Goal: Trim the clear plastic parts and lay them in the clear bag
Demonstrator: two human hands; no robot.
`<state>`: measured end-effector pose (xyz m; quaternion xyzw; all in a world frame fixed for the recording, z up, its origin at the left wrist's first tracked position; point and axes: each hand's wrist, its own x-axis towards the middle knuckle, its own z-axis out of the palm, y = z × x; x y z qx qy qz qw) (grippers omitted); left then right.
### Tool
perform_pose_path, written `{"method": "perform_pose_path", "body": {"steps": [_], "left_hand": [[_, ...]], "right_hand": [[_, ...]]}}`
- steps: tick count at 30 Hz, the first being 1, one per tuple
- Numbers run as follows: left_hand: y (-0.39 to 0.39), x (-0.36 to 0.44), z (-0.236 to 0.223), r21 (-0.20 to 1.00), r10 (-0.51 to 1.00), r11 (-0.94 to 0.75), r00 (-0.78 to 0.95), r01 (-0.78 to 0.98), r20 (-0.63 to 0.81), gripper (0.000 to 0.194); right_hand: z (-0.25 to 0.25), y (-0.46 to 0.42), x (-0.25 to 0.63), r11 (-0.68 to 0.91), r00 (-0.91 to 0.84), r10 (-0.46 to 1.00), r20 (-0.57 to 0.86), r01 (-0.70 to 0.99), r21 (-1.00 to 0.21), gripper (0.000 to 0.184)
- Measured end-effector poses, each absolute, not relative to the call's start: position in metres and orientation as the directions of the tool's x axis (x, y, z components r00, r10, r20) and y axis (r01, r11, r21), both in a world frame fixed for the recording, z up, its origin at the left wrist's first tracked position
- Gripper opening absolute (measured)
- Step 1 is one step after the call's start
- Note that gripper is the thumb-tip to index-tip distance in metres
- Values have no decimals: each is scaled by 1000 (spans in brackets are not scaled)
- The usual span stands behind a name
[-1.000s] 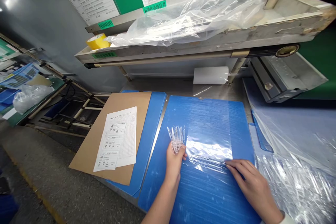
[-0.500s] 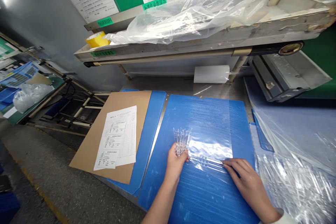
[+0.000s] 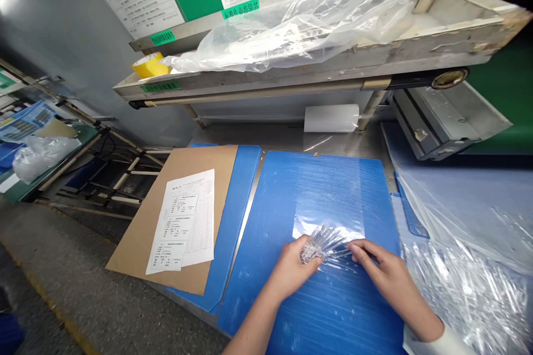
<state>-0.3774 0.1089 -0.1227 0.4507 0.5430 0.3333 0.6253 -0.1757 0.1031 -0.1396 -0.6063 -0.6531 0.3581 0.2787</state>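
Note:
My left hand (image 3: 295, 266) is closed round the base of a bundle of clear plastic tubes (image 3: 322, 243), which lies tilted to the right over the mouth of a flat clear plastic bag (image 3: 328, 216). My right hand (image 3: 381, 272) pinches the bag's near edge just right of the bundle's tips. Both hands and the bag rest on a blue corrugated plastic sheet (image 3: 316, 299) at the front of the bench.
A brown cardboard sheet (image 3: 183, 166) with a printed form (image 3: 185, 222) lies to the left over another blue sheet. A heap of clear bagged tubes (image 3: 470, 294) fills the right. A white film roll (image 3: 331, 118), a sealing machine (image 3: 445, 116) and a shelf with plastic bags and yellow tape (image 3: 150, 64) stand behind.
My left hand has swung the tube bundle from upright at the bag's left corner down and to the right onto the bag's mouth. My right hand slid left along the bag's edge towards it.

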Motion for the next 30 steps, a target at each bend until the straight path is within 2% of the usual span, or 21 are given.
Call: {"method": "perform_pose_path", "body": {"steps": [7,11,16,18,23,30], "left_hand": [[118,-376,-135,892,894,446,-1,-70,-447,23],[120,-375,-137,886,889,440,-66,-145,-453,28],[121,-373,-138,889,891,413,-115,-196,-439,32],[122,-374,-139,897,890,391,-163,-205,-425,31],[125,-381,-139,906,875,356,-260,-229,-409,29],[119,-385,-140,876,867,399,-198,-273,-457,34]], "right_hand": [[-139,101,-169,1,-167,981,-103,528,-849,32],[-145,97,-165,21,-157,984,-88,585,-811,27],[-153,94,-161,292,-220,956,192,710,-641,22],[-157,94,-160,342,-229,938,260,738,-581,21],[-168,95,-160,365,-235,927,293,747,-556,19],[-170,97,-162,406,-253,909,332,726,-555,21]]}}
